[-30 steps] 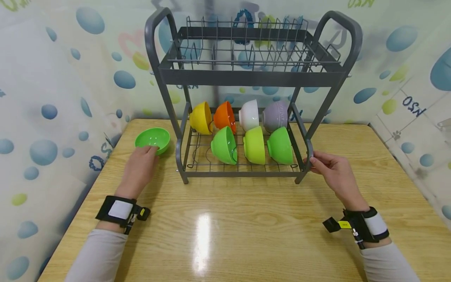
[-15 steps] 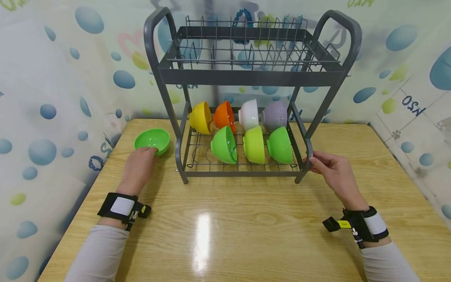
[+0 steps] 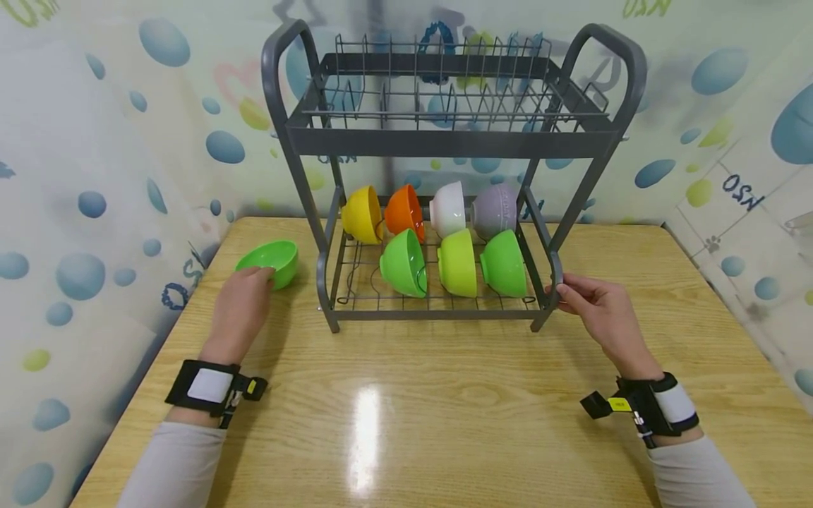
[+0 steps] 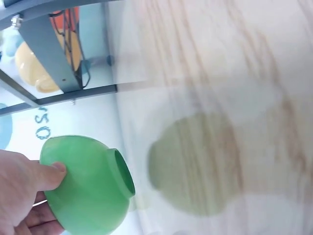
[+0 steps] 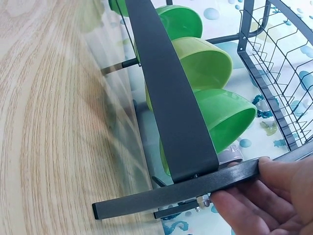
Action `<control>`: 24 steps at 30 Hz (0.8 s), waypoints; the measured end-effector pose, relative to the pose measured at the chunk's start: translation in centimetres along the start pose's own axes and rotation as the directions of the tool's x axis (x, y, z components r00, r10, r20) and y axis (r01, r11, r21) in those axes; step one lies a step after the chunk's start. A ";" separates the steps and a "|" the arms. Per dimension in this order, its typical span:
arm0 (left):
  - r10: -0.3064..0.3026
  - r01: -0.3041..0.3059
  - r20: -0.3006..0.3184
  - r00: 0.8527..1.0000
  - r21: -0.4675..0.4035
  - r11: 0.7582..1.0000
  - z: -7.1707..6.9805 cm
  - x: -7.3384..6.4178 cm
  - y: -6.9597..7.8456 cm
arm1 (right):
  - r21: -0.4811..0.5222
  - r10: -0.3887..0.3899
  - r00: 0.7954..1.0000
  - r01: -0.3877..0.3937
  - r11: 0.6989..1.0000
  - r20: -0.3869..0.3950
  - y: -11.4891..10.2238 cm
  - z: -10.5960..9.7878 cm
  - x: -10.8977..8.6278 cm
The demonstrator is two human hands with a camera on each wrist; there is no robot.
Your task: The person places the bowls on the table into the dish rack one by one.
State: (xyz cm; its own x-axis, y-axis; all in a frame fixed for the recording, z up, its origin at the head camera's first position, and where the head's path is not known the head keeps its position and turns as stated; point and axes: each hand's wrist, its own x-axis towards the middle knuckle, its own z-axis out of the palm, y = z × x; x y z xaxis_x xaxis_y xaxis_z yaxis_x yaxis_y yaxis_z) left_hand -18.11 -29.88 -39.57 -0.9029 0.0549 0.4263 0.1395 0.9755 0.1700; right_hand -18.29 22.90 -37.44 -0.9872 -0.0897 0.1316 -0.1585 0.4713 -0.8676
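My left hand (image 3: 238,310) pinches the near rim of a green bowl (image 3: 286,270) at the table's left, beside the rack. In the left wrist view the thumb lies on the outside of the green bowl (image 4: 88,188), its other fingers behind the rim. The bowl's foot stands apart from its reflection on the tabletop. At the front right corner of a grey two-tier dish rack (image 3: 438,315), my right hand (image 3: 600,307) grips the side frame. The right wrist view has the right hand's thumb (image 5: 279,171) on top of the bar and fingers beneath.
On the lower tier, tilted bowls stand in two rows: yellow (image 3: 362,215), orange (image 3: 403,209), white (image 3: 449,208) and purple (image 3: 495,210) behind, green (image 3: 403,262), lime (image 3: 457,263) and green (image 3: 504,263) in front. Wire dividers (image 3: 438,113) fill the upper tier. A patterned sheet (image 3: 127,212) backs the wooden table (image 3: 444,409).
My left hand has shifted slightly left and toward me with the green bowl, which has tipped so more of its outer side shows. The right hand stays on the rack.
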 end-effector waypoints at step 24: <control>0.214 -0.266 -0.345 0.914 -0.109 0.958 -7.9 -3.1 4.3 | 0.018 -0.010 1.000 0.010 1.000 -0.011 0.1 0.0 0.0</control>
State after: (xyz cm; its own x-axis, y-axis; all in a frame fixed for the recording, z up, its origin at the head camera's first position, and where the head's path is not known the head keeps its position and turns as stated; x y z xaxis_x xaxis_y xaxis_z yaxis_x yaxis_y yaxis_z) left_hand -11.46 -27.50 -33.15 -0.6553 0.1855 0.7322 0.4178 0.8966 0.1467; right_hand -18.26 22.91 -37.55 -0.9857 -0.0848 0.1457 -0.1684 0.4542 -0.8748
